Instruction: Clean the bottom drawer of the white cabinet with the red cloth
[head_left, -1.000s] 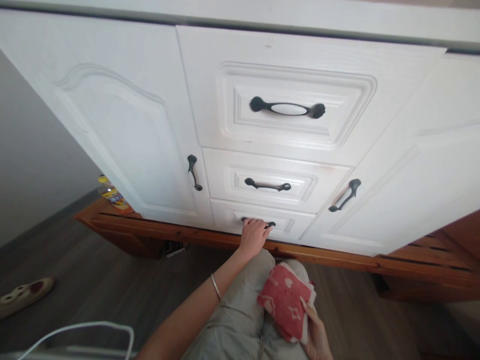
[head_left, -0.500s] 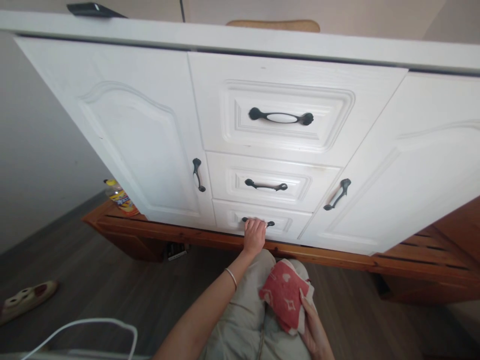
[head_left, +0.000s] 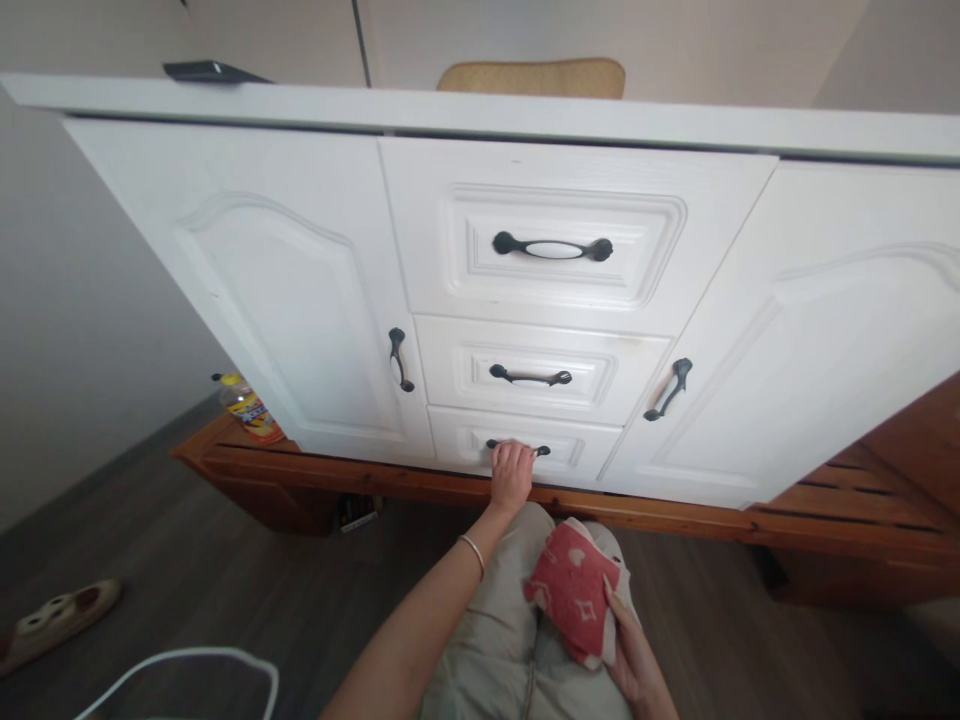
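Note:
My left hand point(head_left: 513, 474) has its fingers hooked over the black handle point(head_left: 541, 451) of the lowest drawer point(head_left: 450, 432). That drawer sits closed in a white cabinet point(head_left: 285, 300), below the middle drawer point(head_left: 465, 340) and the top drawer point(head_left: 427, 230). Over my lap, my right hand point(head_left: 631, 655) grips a folded red and white cloth point(head_left: 571, 590) with pale heart and star shapes. The thumb lies on top of the cloth; the other fingers are mostly hidden beneath it.
A brown wooden bench point(head_left: 300, 470) carries the cabinet. On its left end stands a bottle with a yellow cap point(head_left: 251, 408). A dark flat object point(head_left: 214, 72) lies on the cabinet top. A slipper point(head_left: 64, 620) and a white cable point(head_left: 187, 655) are at lower left.
The view has tilted up slightly, so the cabinet top sits lower in the picture. Both hands keep their holds, and the drawer remains closed.

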